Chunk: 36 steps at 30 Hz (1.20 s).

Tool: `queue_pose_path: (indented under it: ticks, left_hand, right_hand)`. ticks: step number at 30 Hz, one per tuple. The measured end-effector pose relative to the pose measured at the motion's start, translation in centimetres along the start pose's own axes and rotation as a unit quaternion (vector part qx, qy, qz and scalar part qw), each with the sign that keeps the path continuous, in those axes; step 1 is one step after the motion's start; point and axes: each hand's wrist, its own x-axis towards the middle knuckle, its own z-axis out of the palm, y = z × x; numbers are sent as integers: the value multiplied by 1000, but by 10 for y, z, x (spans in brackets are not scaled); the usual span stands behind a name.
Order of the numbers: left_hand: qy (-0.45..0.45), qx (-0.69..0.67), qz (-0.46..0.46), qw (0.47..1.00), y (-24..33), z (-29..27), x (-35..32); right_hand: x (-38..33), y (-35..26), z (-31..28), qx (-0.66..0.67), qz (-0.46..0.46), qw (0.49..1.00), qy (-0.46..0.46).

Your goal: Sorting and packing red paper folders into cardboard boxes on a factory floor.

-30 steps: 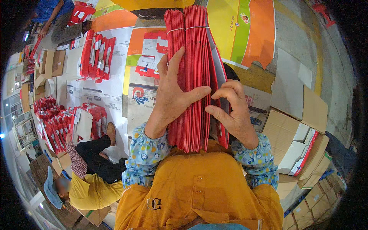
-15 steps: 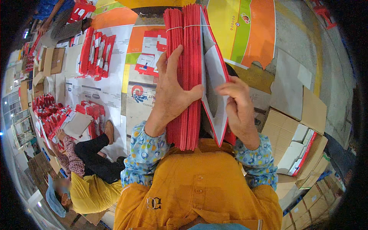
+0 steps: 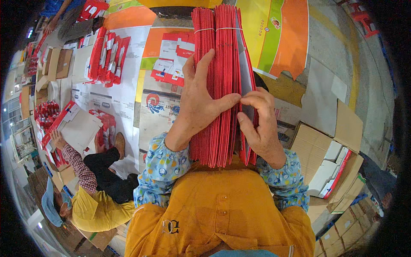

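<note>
In front of my chest stands a bundle of red folded cartons (image 3: 218, 128), pressed flat in two thick packs, each with a thin band near the far end. My left hand (image 3: 201, 100) spreads across the packs, its thumb reaching over their top to the right side. At the bundle's right edge, my right hand (image 3: 261, 118) pinches the outermost carton (image 3: 247, 79), whose grey-white inner face shows in a narrow gap. My right thumb and fingers curl close to my left thumb tip.
Flat red-and-white cartons (image 3: 173, 60) lie beyond my left hand. On the left, a person in a yellow shirt (image 3: 100, 212) handles a carton beside red stacks (image 3: 109, 58). An open cardboard box (image 3: 314, 154) holding white-and-red cartons stands on the right. Printed sheets (image 3: 289, 38) cover the far floor.
The outer carton, spread wide before, now lies nearly closed against the bundle. The bundle and my left hand have shifted slightly right; my right hand has come in toward my left thumb.
</note>
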Motion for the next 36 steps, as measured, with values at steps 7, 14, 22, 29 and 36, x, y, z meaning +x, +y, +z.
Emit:
queue_pose_path:
  ticks: [7, 14, 22, 29, 36]
  left_hand:
    - [19, -10, -21, 1000, 3, 2, -1]
    - [22, 10, -24, 999, 7, 4, 0]
    - [15, 57, -40, 997, 10, -2, 3]
    - [6, -19, -23, 1000, 0, -8, -1]
    - [1, -61, -15, 998, -11, -6, -3]
  right_hand:
    - [2, 0, -1, -5, 27, 1000, -5]
    - [4, 4, 0, -7, 38, 999, -11]
    - [5, 1, -8, -3, 90, 996, -16]
    - [8, -3, -11, -99, 34, 993, -50]
    - [6, -1, -5, -42, 61, 997, -31]
